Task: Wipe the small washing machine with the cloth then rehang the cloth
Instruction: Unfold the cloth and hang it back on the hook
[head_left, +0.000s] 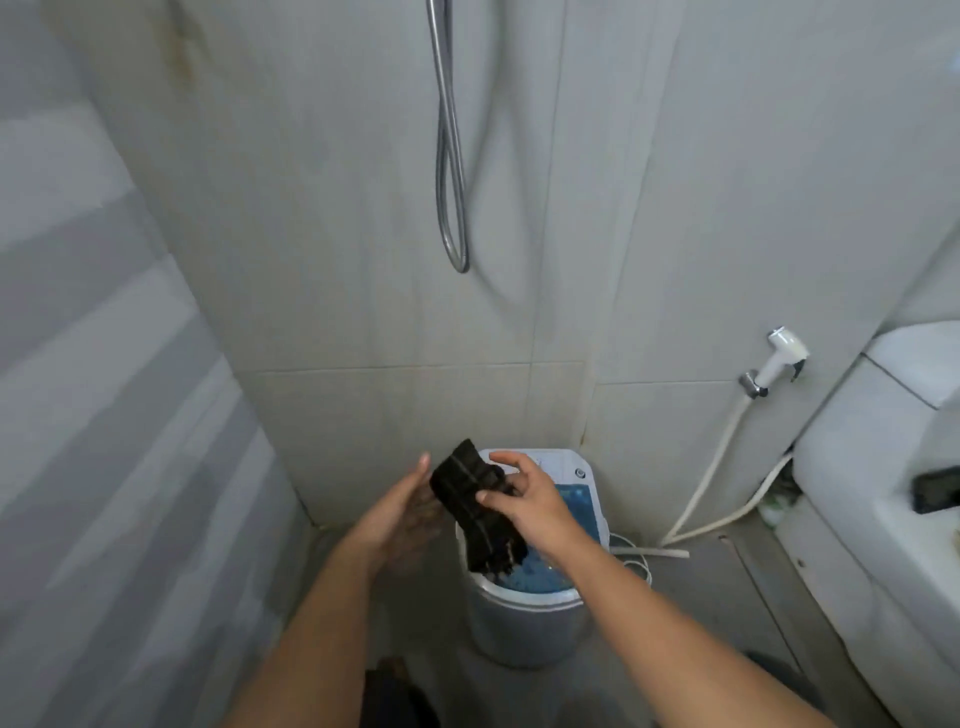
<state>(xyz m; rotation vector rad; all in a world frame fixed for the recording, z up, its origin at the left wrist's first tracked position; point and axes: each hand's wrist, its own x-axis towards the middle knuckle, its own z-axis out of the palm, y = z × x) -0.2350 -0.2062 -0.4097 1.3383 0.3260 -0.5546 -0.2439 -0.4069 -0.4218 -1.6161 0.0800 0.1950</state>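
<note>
A small washing machine (530, 618) with a grey drum body, white top and blue translucent lid stands on the floor against the tiled wall. Above its left side hangs a dark folded cloth (475, 512), held upright. My right hand (524, 501) pinches the cloth's upper right edge between thumb and fingers. My left hand (402, 512) is flat and spread against the cloth's left face, fingers pointing up. The cloth hides the machine's left rim.
A metal shower hose (451, 156) loops down the wall above. A white bidet sprayer (779, 358) with its hose hangs at right. A white toilet (883, 493) with a dark phone-like object (937, 493) on it fills the right side. A glass panel is at left.
</note>
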